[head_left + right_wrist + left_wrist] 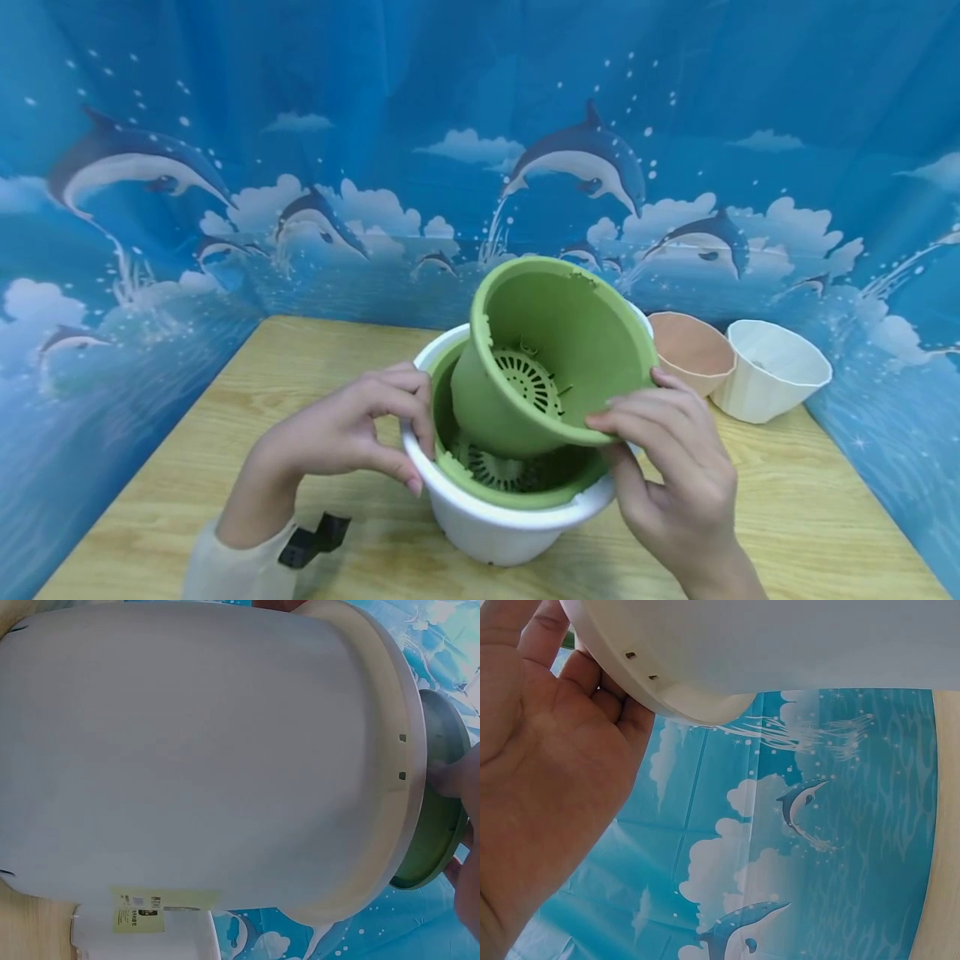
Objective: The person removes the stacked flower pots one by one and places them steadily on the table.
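Note:
A green plastic flower pot (pixel 592 333) with a slotted base tilts above the stack in the middle of the table. My right hand (pixel 675 467) pinches its rim at the right, thumb below and fingers over the edge; the right wrist view shows part of this hand (pixel 466 817) on the green rim. Beneath it, a second green pot (pixel 517 498) sits inside a large white pot (pixel 502 542). With thumb and fingers my left hand (pixel 352 425) grips the white pot's rim on its left side. The left wrist view shows that palm (pixel 562 765) beside the white rim (pixel 645 682).
Behind and to the right stand a terracotta-coloured pot (pixel 690 346) and a cream faceted pot (pixel 772 375), side by side. The wooden table (pixel 300 358) meets a blue dolphin-print curtain (pixel 412 100) at the back and sides. A label (pixel 139 915) shows on a white pot.

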`<action>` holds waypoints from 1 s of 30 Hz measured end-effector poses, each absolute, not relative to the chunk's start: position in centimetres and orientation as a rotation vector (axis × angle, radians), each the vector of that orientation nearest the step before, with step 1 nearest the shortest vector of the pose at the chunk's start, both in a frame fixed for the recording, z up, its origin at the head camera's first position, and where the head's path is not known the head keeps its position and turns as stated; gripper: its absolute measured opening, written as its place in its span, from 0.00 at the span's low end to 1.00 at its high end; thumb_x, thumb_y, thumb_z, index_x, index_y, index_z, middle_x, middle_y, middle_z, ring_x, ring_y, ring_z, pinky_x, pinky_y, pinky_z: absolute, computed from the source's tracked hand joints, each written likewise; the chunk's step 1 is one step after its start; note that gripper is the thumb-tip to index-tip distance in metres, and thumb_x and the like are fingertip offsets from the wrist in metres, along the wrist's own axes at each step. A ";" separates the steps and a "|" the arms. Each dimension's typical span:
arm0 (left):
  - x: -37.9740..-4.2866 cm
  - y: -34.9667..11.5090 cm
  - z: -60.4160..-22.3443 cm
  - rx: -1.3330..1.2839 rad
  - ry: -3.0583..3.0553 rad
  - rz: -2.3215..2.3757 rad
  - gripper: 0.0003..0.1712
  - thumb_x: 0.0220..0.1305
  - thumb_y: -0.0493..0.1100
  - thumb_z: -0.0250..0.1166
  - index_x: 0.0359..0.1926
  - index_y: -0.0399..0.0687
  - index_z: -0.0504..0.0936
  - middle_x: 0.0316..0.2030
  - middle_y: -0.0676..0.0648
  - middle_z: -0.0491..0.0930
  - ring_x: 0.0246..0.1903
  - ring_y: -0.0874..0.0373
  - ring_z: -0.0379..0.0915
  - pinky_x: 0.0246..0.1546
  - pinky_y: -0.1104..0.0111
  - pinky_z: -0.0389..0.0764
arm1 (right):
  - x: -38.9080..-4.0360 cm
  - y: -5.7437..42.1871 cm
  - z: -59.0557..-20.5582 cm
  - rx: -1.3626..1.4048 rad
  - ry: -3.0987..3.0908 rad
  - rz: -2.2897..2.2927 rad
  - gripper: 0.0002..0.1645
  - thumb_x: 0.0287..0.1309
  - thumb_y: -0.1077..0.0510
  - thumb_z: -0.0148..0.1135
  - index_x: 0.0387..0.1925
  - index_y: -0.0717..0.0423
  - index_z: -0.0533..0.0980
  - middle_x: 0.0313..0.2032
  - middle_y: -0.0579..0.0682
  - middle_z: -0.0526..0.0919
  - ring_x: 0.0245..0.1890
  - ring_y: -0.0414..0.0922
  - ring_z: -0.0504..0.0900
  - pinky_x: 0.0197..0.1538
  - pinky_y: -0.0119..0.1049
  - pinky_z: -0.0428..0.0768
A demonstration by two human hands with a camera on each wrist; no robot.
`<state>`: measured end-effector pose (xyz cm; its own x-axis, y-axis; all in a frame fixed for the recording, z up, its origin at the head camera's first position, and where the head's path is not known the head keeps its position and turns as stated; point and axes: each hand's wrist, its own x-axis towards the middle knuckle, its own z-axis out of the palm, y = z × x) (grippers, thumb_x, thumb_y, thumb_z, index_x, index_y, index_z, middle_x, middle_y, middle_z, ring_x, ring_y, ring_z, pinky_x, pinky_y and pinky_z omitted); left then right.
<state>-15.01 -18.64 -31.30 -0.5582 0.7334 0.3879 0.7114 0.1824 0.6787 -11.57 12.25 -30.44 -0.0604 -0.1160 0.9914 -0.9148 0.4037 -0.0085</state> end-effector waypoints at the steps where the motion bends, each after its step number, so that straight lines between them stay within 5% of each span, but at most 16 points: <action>1: -15.0 -18.6 -31.3 1.463 2.394 1.353 0.16 0.43 0.45 0.81 0.33 0.64 0.85 0.33 0.61 0.74 0.38 0.60 0.66 0.43 0.64 0.70 | -11.6 12.3 -30.4 0.961 -1.478 0.865 0.09 0.59 0.64 0.64 0.26 0.65 0.83 0.26 0.58 0.84 0.34 0.53 0.79 0.63 0.48 0.72; 30: -15.0 -18.7 -31.3 1.469 2.413 1.350 0.14 0.44 0.50 0.80 0.33 0.65 0.85 0.32 0.61 0.74 0.39 0.61 0.67 0.45 0.64 0.70 | -11.7 13.1 -29.2 0.719 -1.236 0.993 0.17 0.51 0.61 0.76 0.20 0.71 0.80 0.22 0.62 0.82 0.34 0.47 0.84 0.61 0.48 0.76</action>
<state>-15.01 -18.66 -31.30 -0.5595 0.7278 0.3965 0.7186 0.1876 0.6696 -11.68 13.12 -29.16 0.0305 0.2188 0.9753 -0.9050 0.4202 -0.0660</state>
